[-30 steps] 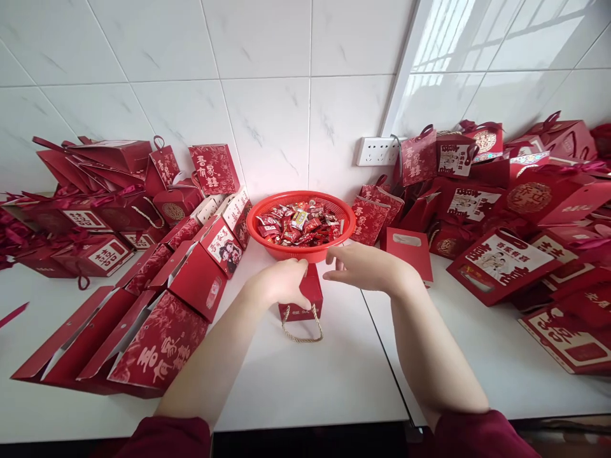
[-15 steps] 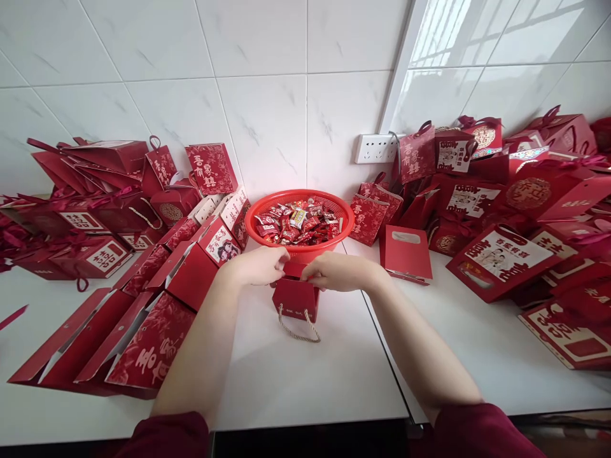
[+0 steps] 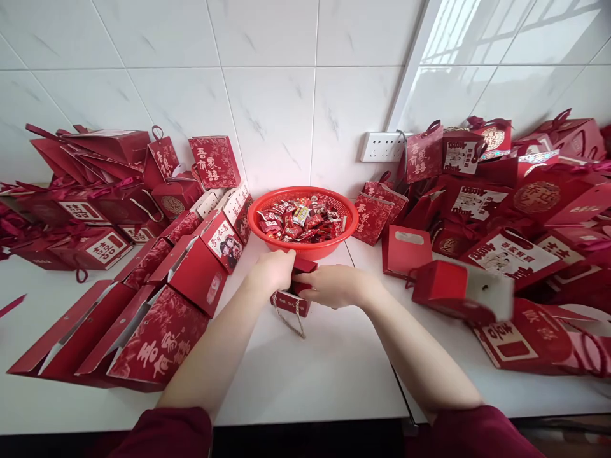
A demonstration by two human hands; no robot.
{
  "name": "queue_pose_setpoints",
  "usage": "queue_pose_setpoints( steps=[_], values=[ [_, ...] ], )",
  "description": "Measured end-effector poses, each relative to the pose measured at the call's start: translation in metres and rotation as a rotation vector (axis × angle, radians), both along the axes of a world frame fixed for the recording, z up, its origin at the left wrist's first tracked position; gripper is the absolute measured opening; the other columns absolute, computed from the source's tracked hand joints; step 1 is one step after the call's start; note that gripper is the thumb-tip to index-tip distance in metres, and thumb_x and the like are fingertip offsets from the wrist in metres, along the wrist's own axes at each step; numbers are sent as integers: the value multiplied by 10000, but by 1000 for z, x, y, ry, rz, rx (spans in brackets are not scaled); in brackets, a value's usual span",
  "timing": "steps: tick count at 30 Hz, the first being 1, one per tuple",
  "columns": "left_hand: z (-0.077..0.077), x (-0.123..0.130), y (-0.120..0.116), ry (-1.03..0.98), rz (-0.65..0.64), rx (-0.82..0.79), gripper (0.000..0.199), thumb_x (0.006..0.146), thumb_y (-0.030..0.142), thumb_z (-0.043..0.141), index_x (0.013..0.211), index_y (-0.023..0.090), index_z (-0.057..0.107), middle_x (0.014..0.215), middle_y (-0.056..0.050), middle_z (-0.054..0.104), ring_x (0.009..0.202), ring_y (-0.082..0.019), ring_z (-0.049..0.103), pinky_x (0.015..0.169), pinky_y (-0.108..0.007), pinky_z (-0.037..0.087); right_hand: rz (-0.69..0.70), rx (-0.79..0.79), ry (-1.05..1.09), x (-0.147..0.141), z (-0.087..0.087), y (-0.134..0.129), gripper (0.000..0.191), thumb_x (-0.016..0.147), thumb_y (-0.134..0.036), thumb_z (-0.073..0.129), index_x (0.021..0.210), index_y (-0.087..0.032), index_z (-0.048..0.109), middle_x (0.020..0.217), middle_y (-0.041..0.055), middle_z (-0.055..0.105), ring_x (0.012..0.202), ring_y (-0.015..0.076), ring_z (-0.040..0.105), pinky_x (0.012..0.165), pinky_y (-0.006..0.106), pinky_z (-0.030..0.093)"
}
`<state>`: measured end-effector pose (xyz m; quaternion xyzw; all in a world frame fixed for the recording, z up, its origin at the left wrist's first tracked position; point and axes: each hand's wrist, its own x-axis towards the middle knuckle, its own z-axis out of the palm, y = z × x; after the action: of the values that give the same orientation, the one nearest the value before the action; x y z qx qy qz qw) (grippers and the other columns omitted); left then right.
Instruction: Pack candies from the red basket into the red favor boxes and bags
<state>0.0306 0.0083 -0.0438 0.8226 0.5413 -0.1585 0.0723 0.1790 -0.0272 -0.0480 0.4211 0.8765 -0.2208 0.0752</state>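
Observation:
A small red gift box [image 3: 291,305] with a twisted rope handle [image 3: 289,322] on its near side stands on the white counter in front of me. My left hand [image 3: 271,275] grips the box's left side, its fingertips partly hidden behind the hand. From the right, my right hand [image 3: 331,285] has its fingers curled over the box's upper edge and flap. Between the hands the top looks open and dark; I cannot see what is inside. Just behind stands a red plastic basket [image 3: 254,224] full of wrapped candies [image 3: 301,216].
Rows of red gift boxes [image 3: 155,337] line the left. More red boxes and bags [image 3: 534,197] are piled at right, where a blurred red box [image 3: 439,286] lies tipped over. A power strip [image 3: 382,147] is on the tiled wall [image 3: 267,114].
The box's near top panel is no longer flat across, and a dark opening shows between my hands. At right, a red box has toppled from the pile toward the counter. The view shifted slightly.

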Motion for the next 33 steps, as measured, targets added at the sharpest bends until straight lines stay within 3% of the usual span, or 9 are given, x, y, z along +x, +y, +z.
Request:
queue_pose_setpoints(
  steps=[6,10,14,17,22,26,29,33],
  values=[
    [11,-15,5,-157,-14,-97,323,757,237,549,1079,216,562,1011,-93,672,775,-228,652,608,-290,472,-117,-82,41,-2,-6,2,304,916,-300,360,1076,-237,611,847,19,696,389,96,545,481,269,403],
    [17,-34,16,-254,21,-138,429,733,160,509,1144,254,587,1098,-66,658,801,-200,656,638,-271,479,-120,-114,122,10,3,2,304,925,-374,387,1098,-240,598,767,14,672,430,110,567,463,245,392],
    [17,-43,22,-298,-29,-186,497,710,144,502,1171,312,584,1169,-29,635,794,-179,664,624,-249,493,-130,-113,248,26,14,2,319,932,-428,410,1075,-218,604,628,-18,607,438,110,537,459,226,378],
    [18,-42,22,-301,-54,-184,501,699,137,494,1156,314,597,1138,-31,644,752,-176,671,608,-248,508,-140,-46,302,39,20,3,340,907,-475,471,944,-185,644,640,-4,604,518,119,548,495,227,373],
    [21,-36,17,-405,90,-405,447,734,151,461,1140,277,599,1131,-45,638,657,-141,692,591,-231,544,-104,29,255,60,24,9,275,833,-437,602,821,-186,714,787,20,666,719,147,567,629,247,395],
    [22,-28,15,-431,141,-472,317,799,260,460,1056,201,636,1098,-66,671,689,-149,700,608,-222,549,-116,-2,256,62,24,11,350,827,-506,601,874,-183,730,845,35,683,787,172,586,680,267,416],
    [24,-28,15,-511,139,-460,376,840,444,465,1022,176,656,1175,-77,658,861,-189,688,602,-212,533,-99,-66,305,58,24,11,495,751,-634,638,919,-173,700,932,48,683,833,186,601,703,271,438],
    [28,-33,17,-412,-17,-473,482,710,590,635,1018,223,687,1092,-30,698,904,-186,655,640,-205,492,-186,19,236,51,16,12,484,732,-643,642,875,-181,652,952,54,662,828,193,593,680,273,428]
  ],
)
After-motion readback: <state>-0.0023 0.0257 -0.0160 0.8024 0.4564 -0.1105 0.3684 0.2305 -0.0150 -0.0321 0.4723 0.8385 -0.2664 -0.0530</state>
